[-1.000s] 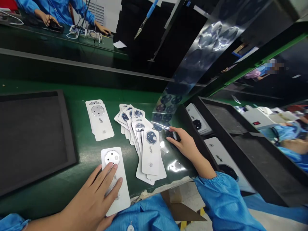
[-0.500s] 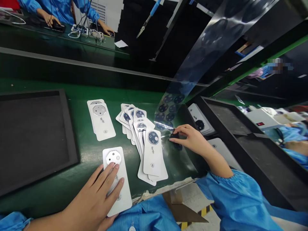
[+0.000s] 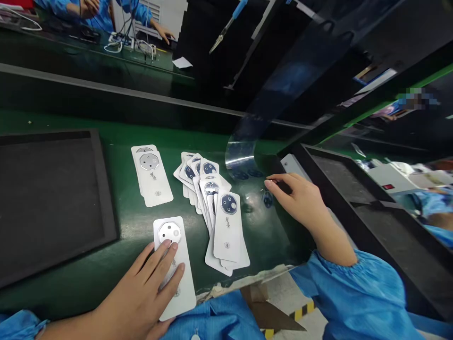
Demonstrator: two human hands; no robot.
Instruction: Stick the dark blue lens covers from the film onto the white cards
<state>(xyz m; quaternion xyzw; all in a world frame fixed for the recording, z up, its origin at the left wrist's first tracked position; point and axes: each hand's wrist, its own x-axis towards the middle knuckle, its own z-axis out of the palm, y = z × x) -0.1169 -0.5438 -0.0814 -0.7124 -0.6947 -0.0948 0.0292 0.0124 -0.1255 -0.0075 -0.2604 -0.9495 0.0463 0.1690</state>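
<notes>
My left hand [image 3: 150, 281] lies flat with its fingers apart on a white phone-shaped card [image 3: 182, 302]. That card has a silver octagonal camera patch near its top and dark printed marks. My right hand [image 3: 300, 200] pinches the edge of a clear film strip [image 3: 240, 151] between thumb and forefinger, right of the cards. Dark round stickers [image 3: 268, 199] show by the fingertips. Between my hands a fanned pile of white cards [image 3: 226, 226] with dark blue camera patches rests on the green table. Two more white cards [image 3: 154, 182] overlap farther back.
A black tray [image 3: 53, 198] lies at left. Dark trays [image 3: 329, 170] line the right side, with a white card [image 3: 292, 163] beside them. The film hangs from above. A blue-handled tool [image 3: 230, 26] hangs ahead. A co-worker's hand [image 3: 163, 30] rests on the far bench.
My right hand has moved right and slightly up, away from the card pile. The film strip has shifted and bends more sharply. My left hand stays on its card.
</notes>
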